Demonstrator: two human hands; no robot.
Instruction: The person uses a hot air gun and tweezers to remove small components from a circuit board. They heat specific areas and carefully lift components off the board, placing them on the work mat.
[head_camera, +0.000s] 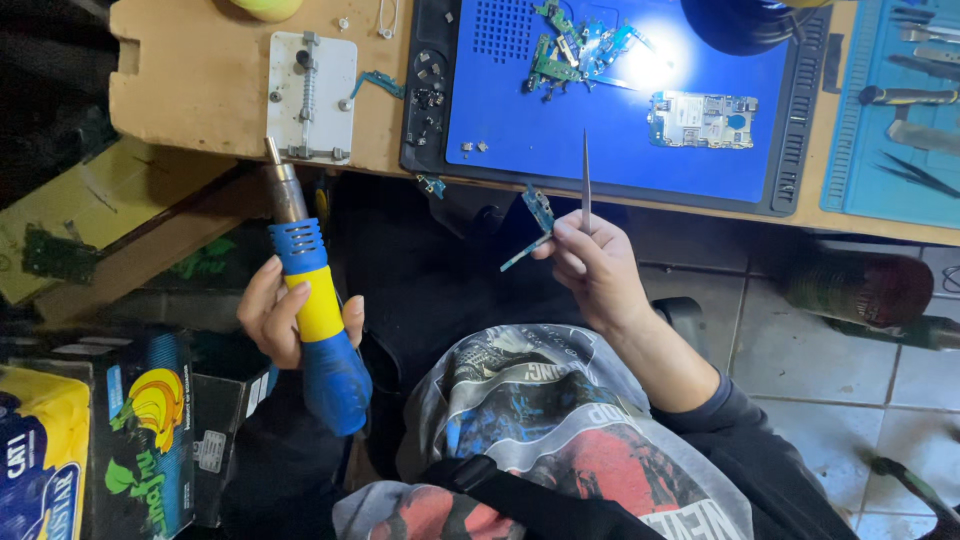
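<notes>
Hands poised between heating passes, below the wooden table (200, 80).
We grip the blue-and-yellow hot-air gun (315, 310) in left hand (272, 318); right hand (598, 270) fingers pinch steel tweezers (586, 180) and small green circuit board (536, 222); next we judge needs steady aim.

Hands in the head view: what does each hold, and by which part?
Left hand: hot-air tool, by its yellow grip. Right hand: tweezers at their base, plus small circuit board by its edge.

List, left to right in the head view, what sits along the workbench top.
Metal board-holder plate → small loose teal part → blue work mat with a heap of teal circuit boards → single circuit board → lighter blue tool mat with tweezers and tools.
</notes>
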